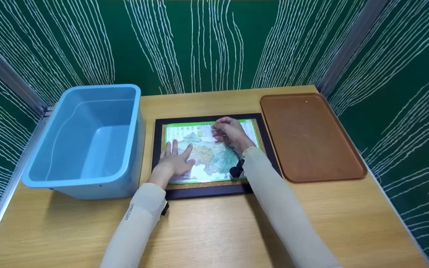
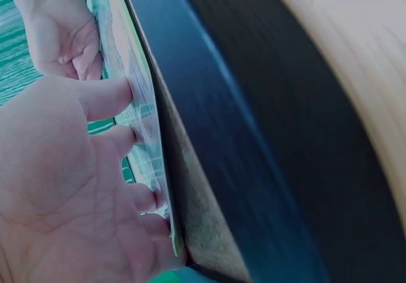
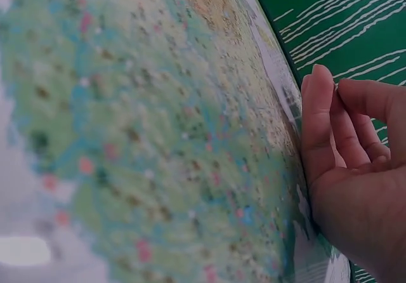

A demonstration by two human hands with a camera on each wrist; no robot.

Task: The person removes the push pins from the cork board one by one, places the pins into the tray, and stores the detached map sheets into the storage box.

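A map sheet (image 1: 209, 158) with a bright green border lies on a cork board (image 1: 258, 134) inside a dark frame (image 1: 209, 191). My left hand (image 1: 175, 163) rests on the map's lower left part with fingers spread. In the left wrist view its fingertips (image 2: 130, 99) press on the sheet near the edge, and the sheet stands slightly off the cork there. Over the map's upper right part is my right hand (image 1: 231, 132). Its thumb and forefinger (image 3: 336, 87) pinch together in the right wrist view, with a tiny speck between the tips; I cannot tell its kind.
A deep blue plastic bin (image 1: 134, 111) stands left of the framed board. On the right lies a brown tray (image 1: 311, 137), close to the frame's edge. The wooden table (image 1: 207, 230) backs onto green walls (image 1: 214, 44) with white wavy lines.
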